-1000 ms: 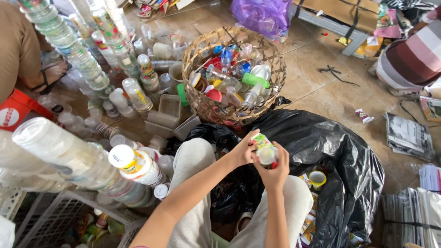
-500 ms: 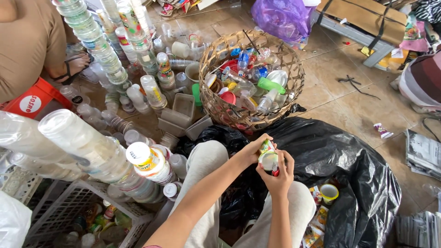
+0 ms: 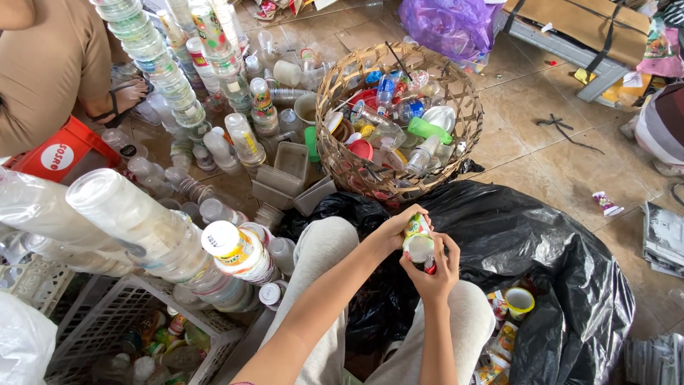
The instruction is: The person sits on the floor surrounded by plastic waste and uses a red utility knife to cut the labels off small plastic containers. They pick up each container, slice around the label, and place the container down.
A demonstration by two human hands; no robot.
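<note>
Both of my hands hold a small printed plastic cup (image 3: 417, 239) over my lap, its open white mouth facing me. My left hand (image 3: 394, 229) grips its upper side. My right hand (image 3: 433, 274) cups it from below, with something small and red against the fingers. Just beyond my hands lies a black plastic bag (image 3: 548, 235), spread open with a few printed cups (image 3: 519, 301) inside. A woven basket (image 3: 328, 153) full of bottles, lids and cups stands farther ahead.
Long stacks of clear plastic cups (image 3: 135, 217) lie at the left over a white crate (image 3: 92, 324). More stacked cups (image 3: 153, 60) and grey trays (image 3: 288, 175) stand by the basket. A person in a tan shirt (image 3: 43, 68) sits top left beside a red crate (image 3: 64, 153). A purple bag (image 3: 449, 25) lies behind.
Both hands have stayed on the cup, turning it slightly. The view has shifted, so the basket and bag sit a little more to the right.
</note>
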